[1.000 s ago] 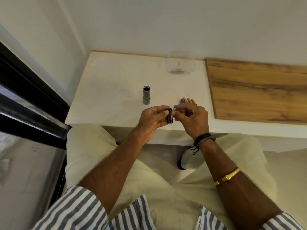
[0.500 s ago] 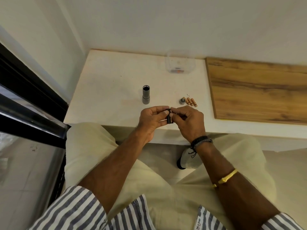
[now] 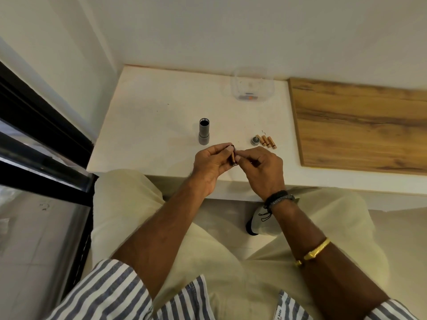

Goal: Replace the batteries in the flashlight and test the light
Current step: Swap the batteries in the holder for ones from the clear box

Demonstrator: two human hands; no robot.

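The grey flashlight body (image 3: 204, 134) stands upright on the white table (image 3: 150, 125), its open end up. Its round tail cap (image 3: 255, 140) lies to the right beside three copper-coloured batteries (image 3: 267, 141). My left hand (image 3: 211, 162) grips a small black battery holder (image 3: 233, 155) above the table's front edge. My right hand (image 3: 262, 166) pinches at the holder's side, where a copper-coloured battery shows. My fingers hide most of the holder.
A clear plastic container (image 3: 253, 86) with something orange inside stands at the back by the wall. A wooden board (image 3: 360, 125) covers the table's right part. A dark window frame (image 3: 39, 144) runs along the left. My legs and a shoe (image 3: 254, 224) are below.
The holder has tilted a little in my left hand, and my right fingers have shifted down along its side. The items on the table have not moved.
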